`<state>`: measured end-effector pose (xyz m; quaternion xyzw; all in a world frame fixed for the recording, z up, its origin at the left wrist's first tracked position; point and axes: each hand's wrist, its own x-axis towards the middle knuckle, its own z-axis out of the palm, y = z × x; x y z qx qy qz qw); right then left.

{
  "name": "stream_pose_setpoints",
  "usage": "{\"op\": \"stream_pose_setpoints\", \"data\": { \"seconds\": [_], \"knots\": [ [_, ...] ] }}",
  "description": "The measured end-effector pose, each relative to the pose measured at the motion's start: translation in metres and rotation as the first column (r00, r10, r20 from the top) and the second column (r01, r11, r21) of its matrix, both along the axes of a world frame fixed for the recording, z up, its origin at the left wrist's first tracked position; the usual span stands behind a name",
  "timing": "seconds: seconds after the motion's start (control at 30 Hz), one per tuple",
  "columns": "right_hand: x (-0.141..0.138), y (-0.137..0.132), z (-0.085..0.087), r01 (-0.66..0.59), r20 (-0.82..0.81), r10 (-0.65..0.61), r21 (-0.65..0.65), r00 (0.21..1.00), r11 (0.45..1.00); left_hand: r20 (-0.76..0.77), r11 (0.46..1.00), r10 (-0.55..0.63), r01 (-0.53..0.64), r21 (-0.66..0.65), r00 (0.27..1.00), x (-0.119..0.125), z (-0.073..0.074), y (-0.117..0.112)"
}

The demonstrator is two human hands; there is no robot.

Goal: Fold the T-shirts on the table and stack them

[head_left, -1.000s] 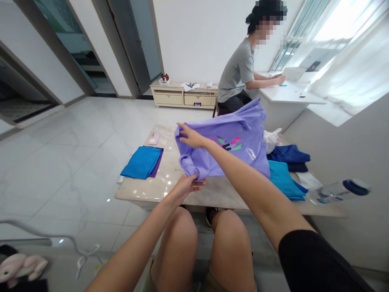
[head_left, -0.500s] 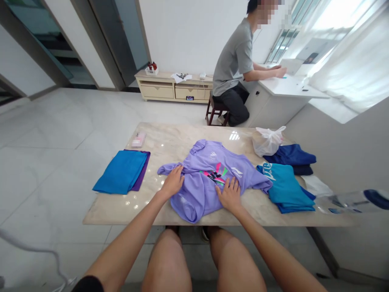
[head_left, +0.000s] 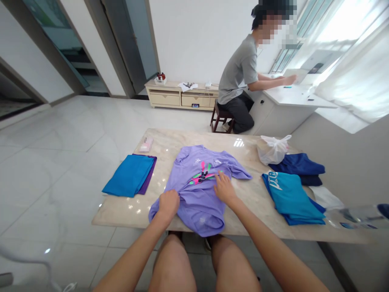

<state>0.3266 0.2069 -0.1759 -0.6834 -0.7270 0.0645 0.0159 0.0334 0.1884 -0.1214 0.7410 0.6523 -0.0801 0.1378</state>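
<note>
A purple T-shirt [head_left: 197,190] with a pink, green and black print lies spread on the table in front of me. Its neck points away from me, and its lower part is bunched and hangs slightly over the near edge. My left hand [head_left: 169,206] is closed on a fold of the fabric at the shirt's left side. On the right side of the print rests my right hand [head_left: 225,188], its fingers stretched out and pressed on the cloth.
Folded blue cloth [head_left: 129,176] lies on purple cloth at the marble table's [head_left: 246,215] left. At the right are a folded teal shirt [head_left: 291,198], dark blue clothes [head_left: 299,164], a white plastic bag [head_left: 273,149] and a clear bottle [head_left: 355,215]. Beyond, a person [head_left: 238,73] sits at a white desk.
The T-shirt has turned and been pulled towards me, with its right sleeve now away from the teal shirt. My left hand has moved nearer and closed on the fabric.
</note>
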Motion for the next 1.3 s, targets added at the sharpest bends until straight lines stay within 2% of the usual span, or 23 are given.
{"op": "stream_pose_setpoints", "data": {
  "seconds": [0.1,0.23,0.3,0.4,0.53,0.67,0.77,0.87,0.97,1.03,1.1,1.17,1.3],
  "knots": [
    [-0.015,-0.052,-0.016,-0.166,-0.120,0.162,-0.017,0.979,0.986,-0.013,1.000,-0.012,0.012,-0.008,1.000,-0.011,0.013,-0.022],
    [0.005,-0.115,-0.049,-0.243,-0.197,0.232,-0.029,0.953,0.970,-0.090,0.999,-0.029,0.025,-0.039,0.996,-0.026,0.022,-0.033],
    [0.021,-0.131,-0.061,-0.255,-0.205,0.252,0.013,0.946,0.967,-0.115,0.998,-0.022,0.016,-0.056,0.993,-0.033,0.022,-0.034],
    [0.039,-0.136,-0.070,-0.256,-0.183,0.264,0.071,0.947,0.964,-0.129,0.997,-0.008,-0.001,-0.073,0.992,-0.040,0.015,-0.031],
    [0.046,-0.117,-0.070,-0.251,-0.138,0.263,0.099,0.955,0.963,-0.128,1.000,-0.022,0.019,-0.025,0.992,-0.043,-0.001,-0.020],
    [0.047,-0.072,-0.067,-0.249,-0.110,0.263,0.122,0.959,0.961,-0.128,0.995,-0.020,0.032,0.092,0.992,-0.036,-0.020,0.007],
    [0.053,-0.022,-0.069,-0.265,-0.098,0.281,0.149,0.955,0.953,-0.149,0.974,-0.025,0.058,0.218,0.988,-0.025,-0.038,0.044],
    [0.064,0.037,-0.070,-0.291,-0.087,0.310,0.179,0.947,0.940,-0.150,0.942,-0.024,0.073,0.327,0.988,-0.013,-0.053,0.094],
    [0.073,0.089,-0.062,-0.299,-0.068,0.316,0.185,0.946,0.936,-0.109,0.917,-0.011,0.053,0.396,0.994,-0.002,-0.057,0.145],
    [0.073,0.108,-0.050,-0.277,-0.052,0.293,0.200,0.955,0.940,-0.041,0.888,-0.005,0.023,0.460,0.999,0.001,-0.057,0.166],
    [0.068,0.107,-0.037,-0.231,-0.060,0.253,0.248,0.966,0.941,0.056,0.851,-0.042,0.007,0.524,0.998,-0.002,-0.059,0.170],
    [0.059,0.086,-0.028,-0.172,-0.092,0.206,0.291,0.974,0.941,0.157,0.835,-0.113,0.008,0.550,0.981,-0.011,-0.065,0.156],
    [0.042,0.023,-0.026,-0.085,-0.106,0.113,0.238,0.988,0.967,0.317,0.899,-0.161,0.006,0.438,0.935,-0.034,-0.078,0.113]
  ]
}}
